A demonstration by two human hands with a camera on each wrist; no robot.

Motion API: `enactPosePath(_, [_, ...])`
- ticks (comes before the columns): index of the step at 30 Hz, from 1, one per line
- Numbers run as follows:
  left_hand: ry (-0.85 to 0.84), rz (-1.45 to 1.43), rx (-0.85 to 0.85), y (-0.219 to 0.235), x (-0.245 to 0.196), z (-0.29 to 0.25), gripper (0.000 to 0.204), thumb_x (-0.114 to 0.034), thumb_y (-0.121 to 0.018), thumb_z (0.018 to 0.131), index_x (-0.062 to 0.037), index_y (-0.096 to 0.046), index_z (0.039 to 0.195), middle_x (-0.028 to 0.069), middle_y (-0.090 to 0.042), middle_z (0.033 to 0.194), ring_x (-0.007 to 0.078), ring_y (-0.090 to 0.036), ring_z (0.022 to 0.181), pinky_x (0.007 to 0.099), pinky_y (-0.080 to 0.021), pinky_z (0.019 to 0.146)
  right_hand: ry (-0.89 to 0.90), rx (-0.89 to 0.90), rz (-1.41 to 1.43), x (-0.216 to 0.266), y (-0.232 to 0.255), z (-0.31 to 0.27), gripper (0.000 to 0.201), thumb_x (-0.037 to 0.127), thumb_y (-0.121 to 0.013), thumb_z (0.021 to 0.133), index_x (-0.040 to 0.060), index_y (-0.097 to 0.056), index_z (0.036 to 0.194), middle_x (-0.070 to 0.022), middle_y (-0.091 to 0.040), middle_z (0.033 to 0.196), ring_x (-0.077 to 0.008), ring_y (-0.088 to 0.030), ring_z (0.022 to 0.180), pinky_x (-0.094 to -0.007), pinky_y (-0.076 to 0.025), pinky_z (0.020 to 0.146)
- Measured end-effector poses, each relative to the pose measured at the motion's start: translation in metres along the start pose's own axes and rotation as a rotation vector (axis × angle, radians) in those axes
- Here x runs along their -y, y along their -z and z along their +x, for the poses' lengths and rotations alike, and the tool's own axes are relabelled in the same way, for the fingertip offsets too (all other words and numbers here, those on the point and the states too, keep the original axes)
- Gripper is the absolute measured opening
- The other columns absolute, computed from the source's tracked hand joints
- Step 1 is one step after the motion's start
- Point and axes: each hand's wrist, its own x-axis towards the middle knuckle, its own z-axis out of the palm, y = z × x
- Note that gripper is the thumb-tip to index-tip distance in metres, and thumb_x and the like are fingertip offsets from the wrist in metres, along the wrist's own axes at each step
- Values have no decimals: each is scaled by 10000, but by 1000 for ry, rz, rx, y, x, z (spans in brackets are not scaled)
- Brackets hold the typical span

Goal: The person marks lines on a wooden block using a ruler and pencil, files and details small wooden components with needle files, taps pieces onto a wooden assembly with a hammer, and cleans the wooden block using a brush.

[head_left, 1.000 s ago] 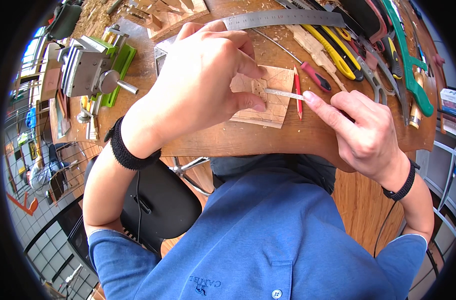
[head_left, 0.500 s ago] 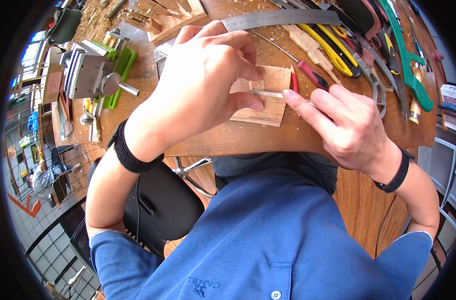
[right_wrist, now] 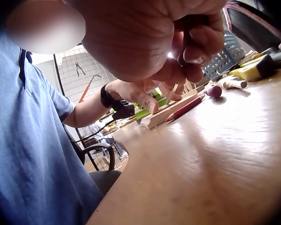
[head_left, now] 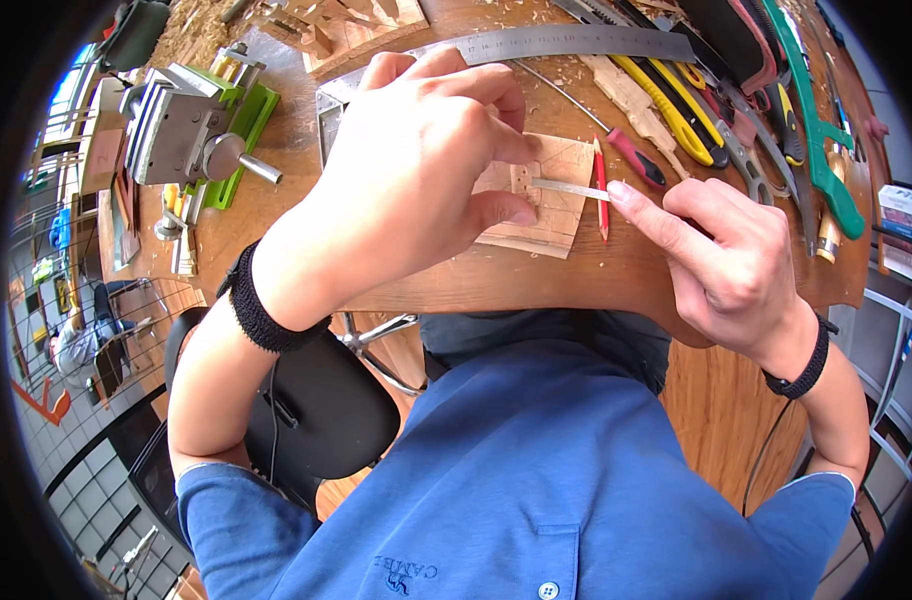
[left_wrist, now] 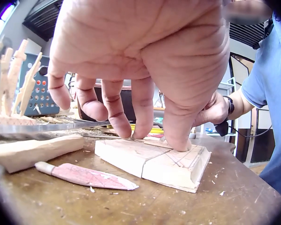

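In the head view my right hand [head_left: 731, 265] grips a thin flat file [head_left: 572, 188], index finger stretched along it and the other fingers curled; its handle is hidden in the palm. The blade points left, its tip at a small wooden piece [head_left: 522, 180] with tiny holes. This piece sits on a pale wooden block [head_left: 561, 222] marked with pencil lines. My left hand [head_left: 416, 170] reaches down from the left, thumb and fingertips holding the small piece from either side against the block. The left wrist view shows the block [left_wrist: 166, 164] flat on the table below these fingertips.
Beside the block lies a red pencil [head_left: 603, 200]. Further right are a red-handled screwdriver [head_left: 636, 158], a yellow cutter [head_left: 681, 115] and a green-handled saw [head_left: 836, 185]. A steel ruler [head_left: 576, 42] lies behind, with a metal vise [head_left: 191, 130] at the left.
The file slid left over the small piece half a second ago and has drawn back right since. My left hand keeps its hold.
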Motion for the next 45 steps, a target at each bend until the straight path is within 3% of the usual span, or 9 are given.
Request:
enactPosePath(10, [13,4,-24,1,-2,1,402,-339,-894,658,-137,-829,1000,-12,-652,1074,262,-595,1056,445,-426,994,31,50,-95,3,9,6,636,-73,-647,640,66,-759,1250,-68,-577,778,-235,-565,609,-358,-471,521])
enactPosePath(22, [44,-22,-12,1,-8,-2,379,-301,-879,663,-107,-811,981,-45,-678,1054,233,-580,996,396,-408,939,7,136,41,-1,-4,-1,639,-57,-661,662,32,-725,1292,-45,-536,738,-206,-562,572,-354,-477,487])
enactPosePath(25, [46,-34,29,4,-9,-1,439,-281,-886,649,-110,-805,1046,-33,-685,1011,237,-592,971,399,-414,933,2,199,6,0,-1,3,606,-29,-663,680,21,-725,1282,-44,-503,715,-203,-549,564,-357,-468,483])
enactPosePath(30, [75,-15,0,5,-11,4,793,-266,-901,630,-151,-661,1377,-19,-743,970,225,-627,935,417,-425,976,58,178,-12,-1,-10,10,582,48,-666,694,-17,-716,1270,-42,-458,697,-195,-545,558,-351,-458,483])
enactPosePath(45, [83,85,55,8,-17,10,879,-238,-921,600,-144,-616,1419,-22,-770,958,213,-638,949,447,-387,1058,53,184,29,-2,-8,7,631,51,-639,663,-15,-710,1286,-37,-426,681,-192,-526,539,-353,-452,481])
